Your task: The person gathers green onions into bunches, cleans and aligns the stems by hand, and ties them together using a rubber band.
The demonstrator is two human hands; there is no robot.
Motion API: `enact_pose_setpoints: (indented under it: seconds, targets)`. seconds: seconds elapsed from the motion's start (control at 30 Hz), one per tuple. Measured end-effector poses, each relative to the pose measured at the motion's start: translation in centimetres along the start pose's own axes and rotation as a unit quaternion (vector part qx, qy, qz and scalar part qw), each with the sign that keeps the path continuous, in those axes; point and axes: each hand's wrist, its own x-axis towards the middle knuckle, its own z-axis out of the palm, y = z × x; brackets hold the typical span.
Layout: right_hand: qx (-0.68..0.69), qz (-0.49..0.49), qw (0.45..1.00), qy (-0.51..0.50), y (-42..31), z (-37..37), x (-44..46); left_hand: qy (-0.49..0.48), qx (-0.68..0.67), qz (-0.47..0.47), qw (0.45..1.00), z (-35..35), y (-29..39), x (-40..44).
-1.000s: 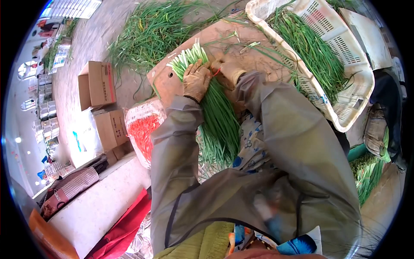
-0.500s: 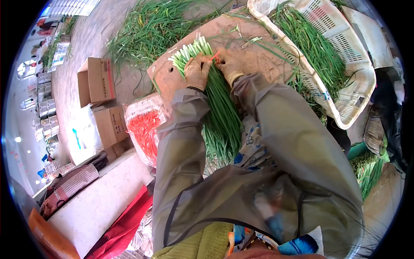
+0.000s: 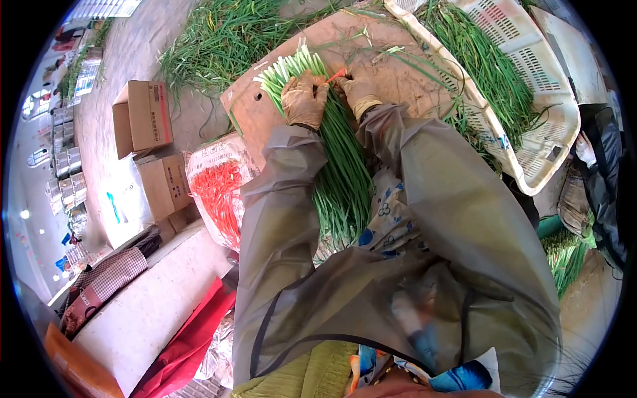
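Note:
A bundle of long green stalks (image 3: pixel 344 179) with pale cut ends lies on a brown board (image 3: pixel 411 93), its leaves trailing toward my lap. My left hand (image 3: pixel 304 101), in a tan glove, is pressed on the bundle near the pale ends, fingers curled at a red tie (image 3: pixel 338 75). My right hand (image 3: pixel 359 91), gloved too, pinches the other part of the red tie just right of the bundle. The tie stretches between both hands; its part under the fingers is hidden.
A white perforated crate (image 3: pixel 531 174) with green stalks stands at right. Loose greens (image 3: pixel 225 43) lie beyond the board. At left are a bag of red ties (image 3: pixel 219 199) and cardboard boxes (image 3: pixel 150 118). A person's dark sleeve (image 3: pixel 605 179) shows at far right.
Over the last second both hands shift from close around the stalks to slightly apart, the red tie drawn between them. The view has moved a little. A pale hand now shows at far right.

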Motion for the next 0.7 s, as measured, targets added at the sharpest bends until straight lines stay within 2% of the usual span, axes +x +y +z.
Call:
enact_pose_setpoints:
  seconds: [0.03,0.07,0.13,0.27,0.37,0.43,0.47,0.53,0.57,0.63,0.67,0.7]
  targets:
    - [-0.076,-0.047,0.996,0.014,0.4,0.0,0.1,-0.017,0.006,-0.015,1.000,-0.1,0.2,0.0]
    - [-0.077,-0.046,0.996,0.014,0.9,-0.1,0.2,-0.034,0.012,-0.030,0.999,-0.2,0.5,0.0]
    - [0.095,0.030,0.995,-0.016,0.8,-0.3,0.0,-0.014,0.015,-0.014,1.000,0.0,0.3,0.0]
    - [0.127,0.071,0.989,-0.036,1.3,-0.5,0.4,0.017,0.029,0.012,0.999,0.4,0.1,0.0]
    - [0.080,0.073,0.994,-0.024,0.6,-0.6,-0.1,0.019,0.059,-0.005,0.998,0.9,0.4,0.0]
    - [-0.165,-0.043,0.985,0.019,-1.0,-1.1,-1.0,0.029,0.071,0.004,0.997,1.2,0.4,0.1]
    - [-0.166,-0.042,0.985,0.018,-1.7,-1.2,-1.7,0.038,0.083,0.014,0.996,1.2,0.4,0.1]
    - [-0.178,-0.189,0.965,0.032,-2.6,-1.3,-2.7,0.016,0.076,-0.002,0.997,0.9,0.7,0.0]
    - [-0.179,-0.189,0.965,0.031,-3.2,-1.4,-2.9,-0.006,0.068,-0.016,0.998,0.7,0.8,0.1]
    - [-0.182,-0.101,0.978,0.014,-3.3,-1.6,-2.8,0.009,0.060,-0.006,0.998,0.9,0.4,-0.2]
    - [-0.182,-0.101,0.978,0.014,-3.4,-1.6,-2.7,0.024,0.053,0.005,0.998,1.1,0.2,-0.3]
    - [-0.164,-0.060,0.984,0.017,-2.8,-1.5,-2.1,0.025,0.053,0.005,0.998,1.0,0.3,-0.2]
